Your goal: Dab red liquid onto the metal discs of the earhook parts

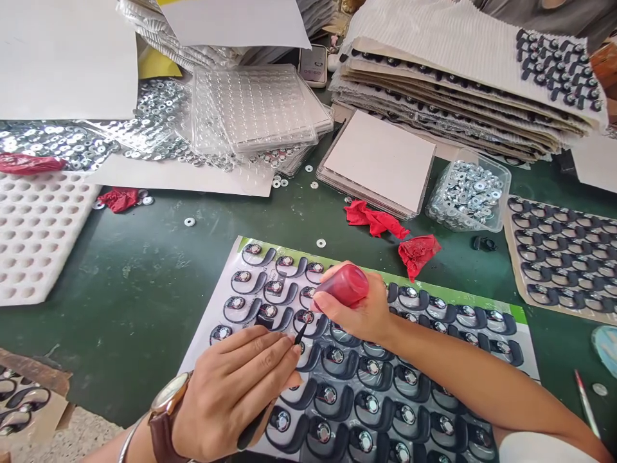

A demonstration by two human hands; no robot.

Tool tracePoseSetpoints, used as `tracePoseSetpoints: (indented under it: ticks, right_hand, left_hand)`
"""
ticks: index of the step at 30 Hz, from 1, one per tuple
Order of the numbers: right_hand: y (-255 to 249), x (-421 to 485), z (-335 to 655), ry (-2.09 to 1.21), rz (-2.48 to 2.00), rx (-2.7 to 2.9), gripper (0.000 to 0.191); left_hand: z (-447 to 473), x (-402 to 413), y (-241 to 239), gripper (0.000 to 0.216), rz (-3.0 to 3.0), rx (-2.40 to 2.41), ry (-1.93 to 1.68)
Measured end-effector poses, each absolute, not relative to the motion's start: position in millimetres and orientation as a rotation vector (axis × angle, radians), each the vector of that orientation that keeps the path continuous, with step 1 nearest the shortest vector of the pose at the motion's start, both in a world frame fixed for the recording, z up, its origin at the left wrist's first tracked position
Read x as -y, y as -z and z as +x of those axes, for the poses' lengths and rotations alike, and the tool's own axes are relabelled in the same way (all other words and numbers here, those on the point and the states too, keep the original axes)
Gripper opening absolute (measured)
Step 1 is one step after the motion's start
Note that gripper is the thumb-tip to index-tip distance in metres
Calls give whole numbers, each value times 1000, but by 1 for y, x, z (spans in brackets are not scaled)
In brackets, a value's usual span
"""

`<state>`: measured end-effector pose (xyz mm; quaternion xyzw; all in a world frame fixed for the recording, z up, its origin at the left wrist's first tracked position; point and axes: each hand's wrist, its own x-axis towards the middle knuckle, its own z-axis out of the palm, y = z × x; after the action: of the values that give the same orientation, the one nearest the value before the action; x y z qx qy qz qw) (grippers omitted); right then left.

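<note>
A sheet with a green upper edge lies before me, covered with rows of black curved plastic parts that each carry a shiny round metal piece. My left hand, wearing a watch, is closed on black tweezers. Their tip points at one of the parts left of centre. In my right hand a small red squeeze bottle is gripped, tilted down to the left over the same part. The bottle's nozzle is hard to make out.
A clear box of metal washers stands at the back right, near red crumpled scraps. Behind are transparent trays, a white board stack and piled sheets. A white dimpled tray sits left. Loose washers dot the green table.
</note>
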<state>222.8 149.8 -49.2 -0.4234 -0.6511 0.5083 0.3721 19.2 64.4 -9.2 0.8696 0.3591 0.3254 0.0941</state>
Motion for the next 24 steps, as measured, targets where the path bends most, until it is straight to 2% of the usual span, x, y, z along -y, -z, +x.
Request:
tracePoseSetpoints:
  ticks: [9, 18, 24]
  right_hand:
    - [37, -152, 227, -1270, -1154, 1792, 32]
    - [41, -149, 228, -1264, -1111, 1731, 28]
    - [43, -148, 227, -1239, -1062, 1770, 22]
  left_hand:
    - [19, -73, 2, 20, 2459, -1064, -970]
    - [15, -82, 5, 24, 2268, -1070, -1015]
    - [11, -91, 3, 18, 2091, -1159, -958]
